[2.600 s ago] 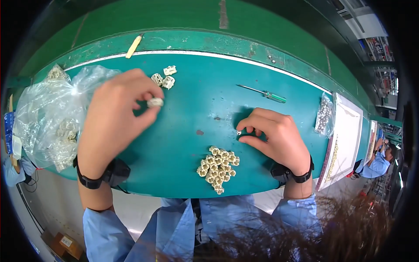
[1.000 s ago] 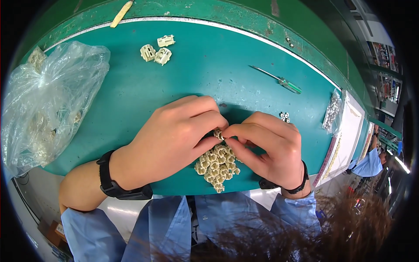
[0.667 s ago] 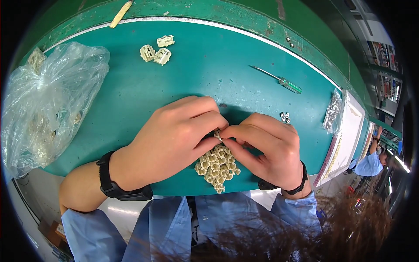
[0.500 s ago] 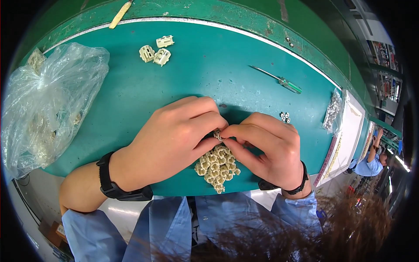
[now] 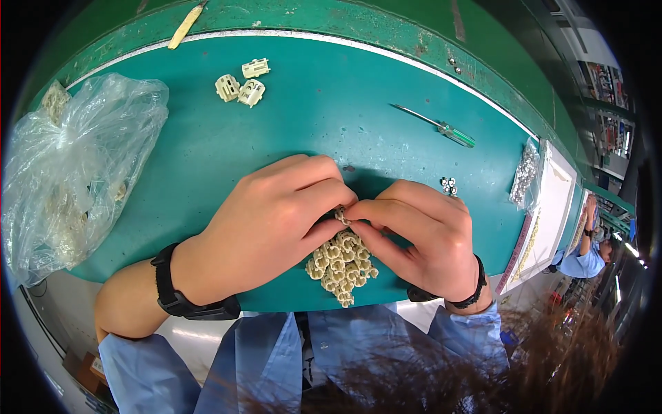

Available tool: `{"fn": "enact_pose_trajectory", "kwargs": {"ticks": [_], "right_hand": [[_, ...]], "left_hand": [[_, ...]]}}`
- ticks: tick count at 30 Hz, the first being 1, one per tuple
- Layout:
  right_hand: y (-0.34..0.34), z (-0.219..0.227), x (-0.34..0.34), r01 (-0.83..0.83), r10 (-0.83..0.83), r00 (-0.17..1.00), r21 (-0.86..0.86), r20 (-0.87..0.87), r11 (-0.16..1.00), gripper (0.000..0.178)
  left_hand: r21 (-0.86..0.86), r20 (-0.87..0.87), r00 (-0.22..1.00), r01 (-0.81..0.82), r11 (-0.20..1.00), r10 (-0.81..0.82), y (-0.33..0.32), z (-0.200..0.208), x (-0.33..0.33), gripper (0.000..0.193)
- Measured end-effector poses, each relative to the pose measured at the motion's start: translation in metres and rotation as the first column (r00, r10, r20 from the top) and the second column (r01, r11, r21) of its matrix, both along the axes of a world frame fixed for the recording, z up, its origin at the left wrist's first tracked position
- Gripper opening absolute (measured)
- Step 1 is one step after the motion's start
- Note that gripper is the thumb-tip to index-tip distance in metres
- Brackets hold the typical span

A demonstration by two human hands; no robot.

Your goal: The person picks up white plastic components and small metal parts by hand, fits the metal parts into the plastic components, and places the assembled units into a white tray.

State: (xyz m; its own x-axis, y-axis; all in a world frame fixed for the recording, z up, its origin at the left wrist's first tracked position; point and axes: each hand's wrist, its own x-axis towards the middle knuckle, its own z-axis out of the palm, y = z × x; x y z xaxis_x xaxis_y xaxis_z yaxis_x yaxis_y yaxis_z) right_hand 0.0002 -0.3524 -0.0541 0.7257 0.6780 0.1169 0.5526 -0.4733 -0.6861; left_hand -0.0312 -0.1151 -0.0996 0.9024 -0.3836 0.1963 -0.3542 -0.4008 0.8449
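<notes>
Between the fingertips of both hands is a small cream plastic part, mostly covered by the fingers. My left hand pinches it from the left, thumb and forefinger closed. My right hand meets it from the other side, also in a pinch; whether it grips a tiny metal piece too is hidden. Just below the fingertips lies a heap of similar cream plastic parts on the green mat. Right of my right hand sits a small cluster of shiny metal pieces.
A clear plastic bag fills the left side. Larger cream plastic housings lie far left of centre. A screwdriver with a green handle rests at the far right, near a bag of metal pieces. Another person sits off to the right.
The view has shifted very slightly. Both hands keep their pinch on the small part, with only tiny finger movement.
</notes>
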Motion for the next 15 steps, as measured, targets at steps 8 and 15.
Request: {"fn": "enact_pose_trajectory", "kwargs": {"ticks": [8, 15], "right_hand": [[-0.015, 0.018, 0.012, 0.082, -0.083, 0.996, -0.057, -0.021, 0.995, 0.028], [-0.056, 0.029, 0.033, 0.146, -0.175, 0.983, -0.343, -0.056, 0.928, 0.028]], "left_hand": [[-0.002, -0.043, 0.999, 0.027, 1.000, -0.027, 0.003, 0.005, 0.001, 0.028], [0.016, -0.109, 0.981, 0.165, 0.986, -0.163, 0.017, 0.007, 0.007, 0.032]]}}
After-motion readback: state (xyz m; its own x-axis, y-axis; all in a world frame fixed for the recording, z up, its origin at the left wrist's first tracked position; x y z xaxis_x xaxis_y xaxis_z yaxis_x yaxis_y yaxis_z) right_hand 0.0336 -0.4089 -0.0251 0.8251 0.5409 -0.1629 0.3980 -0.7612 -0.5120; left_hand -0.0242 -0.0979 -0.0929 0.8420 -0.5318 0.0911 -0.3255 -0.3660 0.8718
